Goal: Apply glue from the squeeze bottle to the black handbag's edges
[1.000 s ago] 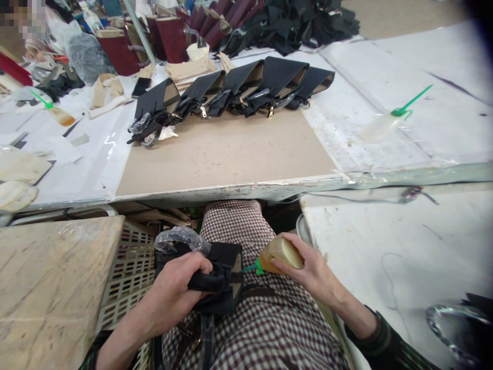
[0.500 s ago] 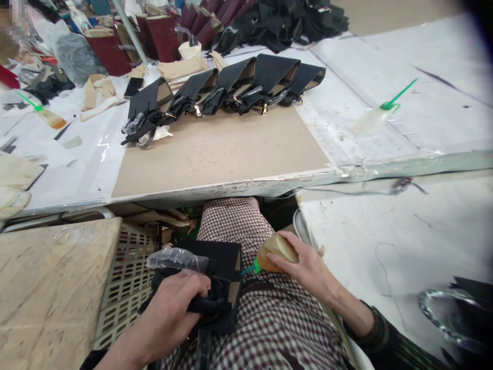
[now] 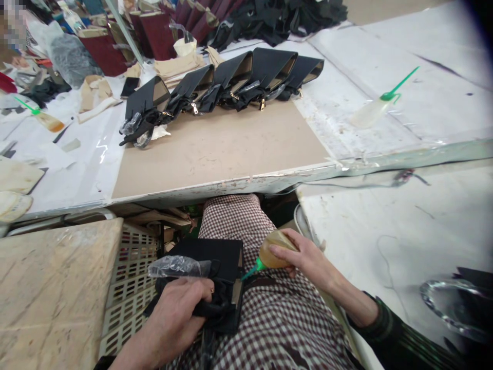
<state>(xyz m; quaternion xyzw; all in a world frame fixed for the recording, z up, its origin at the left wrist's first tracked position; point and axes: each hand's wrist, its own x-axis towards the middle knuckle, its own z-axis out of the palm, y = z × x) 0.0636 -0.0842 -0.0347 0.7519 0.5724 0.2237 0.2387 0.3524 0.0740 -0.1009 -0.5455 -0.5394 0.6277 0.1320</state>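
On the lap, over a checked apron (image 3: 269, 318), lies a black bag piece (image 3: 215, 253) with black straps and a clear plastic wrap (image 3: 179, 266). My left hand (image 3: 179, 311) is closed around its black fabric at the lower left. My right hand (image 3: 304, 257) grips a squeeze bottle (image 3: 274, 250) of yellowish liquid. The bottle is tilted, and its green nozzle points down and left, with the tip at the right edge of the bag piece. Whether the tip touches the edge is too small to tell.
Several black bag pieces (image 3: 234, 69) stand in a row on the table's tan board (image 3: 219, 149). Another green-nozzled bottle (image 3: 370, 112) lies at the right. A plastic crate (image 3: 129, 280) and a wooden top (image 3: 54, 293) are at the left.
The bottle's nozzle tip has moved slightly down along the bag piece's right edge, and my right hand has shifted a little right. Both hands keep their holds.
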